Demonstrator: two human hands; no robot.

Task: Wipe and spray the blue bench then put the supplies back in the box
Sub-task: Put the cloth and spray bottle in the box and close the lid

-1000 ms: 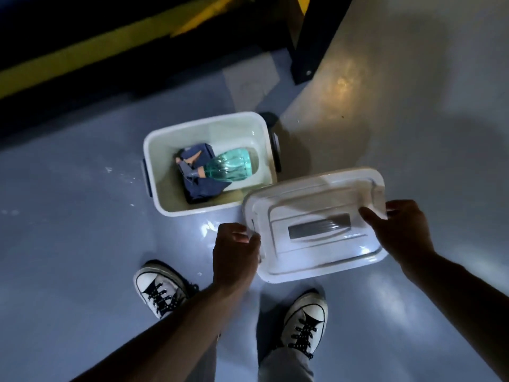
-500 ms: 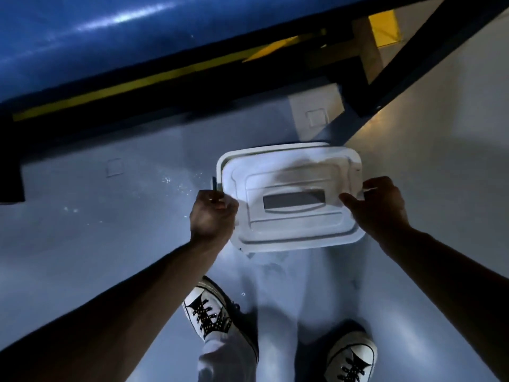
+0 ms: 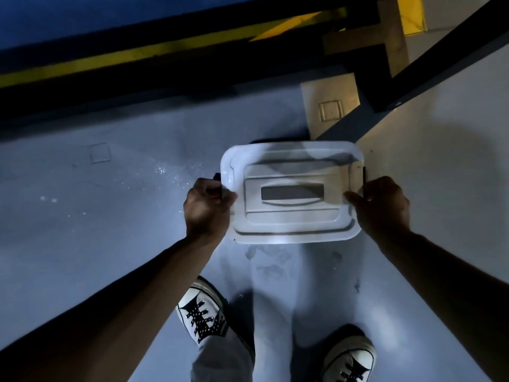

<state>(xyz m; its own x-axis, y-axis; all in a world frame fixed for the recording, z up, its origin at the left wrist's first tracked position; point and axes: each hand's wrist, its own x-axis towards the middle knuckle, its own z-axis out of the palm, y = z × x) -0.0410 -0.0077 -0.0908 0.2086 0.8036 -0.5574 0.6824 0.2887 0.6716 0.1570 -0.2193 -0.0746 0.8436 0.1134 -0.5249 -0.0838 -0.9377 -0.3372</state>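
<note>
Two bare hands hold a white rectangular plastic lid by its short ends, above the grey floor. The left hand grips the lid's left end, fingers curled around the edge, thumb lying on the top surface. The right hand grips the right end, thumb pressed on top and the remaining fingers wrapped under, out of sight. The lid lies roughly level, its recessed grey handle slot facing up and centred. A small dark latch piece shows just beyond the left hand at the lid's left edge, and another dark strip shows at the right edge; these belong to the box beneath, whose body the lid covers completely. Whether the lid is fully seated on the box cannot be determined.

The blue bench runs along the upper left corner of the view, with a black and yellow frame rail below it. A dark diagonal frame leg meets the floor beyond the lid's far right corner. Both white lace-up sneakers are visible near the bottom edge, the left shoe and the right shoe, standing on the floor well short of the lid.
</note>
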